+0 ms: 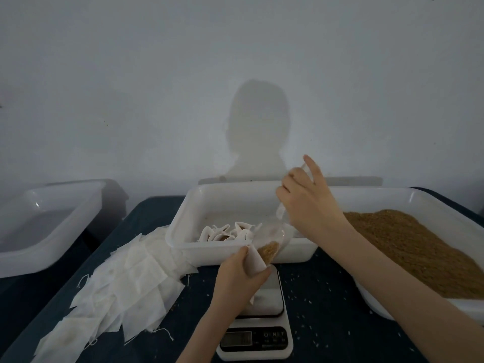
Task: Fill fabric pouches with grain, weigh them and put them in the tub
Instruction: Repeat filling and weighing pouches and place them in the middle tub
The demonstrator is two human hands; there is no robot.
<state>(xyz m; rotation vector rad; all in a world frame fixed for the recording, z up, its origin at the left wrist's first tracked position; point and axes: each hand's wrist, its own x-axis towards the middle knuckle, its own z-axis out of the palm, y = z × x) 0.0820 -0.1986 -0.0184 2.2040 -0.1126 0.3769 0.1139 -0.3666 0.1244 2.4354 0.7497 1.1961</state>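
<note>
Two hands work above the scale point(258, 320). Left hand point(239, 273) grips a pouch point(258, 259); right hand point(306, 203), at one o'clock, holds a clear scoop point(280, 212) tipping grain point(267, 251) in.

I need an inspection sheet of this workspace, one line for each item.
Surface: dark table, loose grains scattered.
Job's things: pouch being filled above scale; middle tub holds filled pouches; grain tray at right.
Clutter: empty pouches piled at left; empty tub.
Grippers: left hand grips pouch; right hand holds clear scoop.
Cables: nothing seen.
Surroundings: bare wall, person's shadow.
</note>
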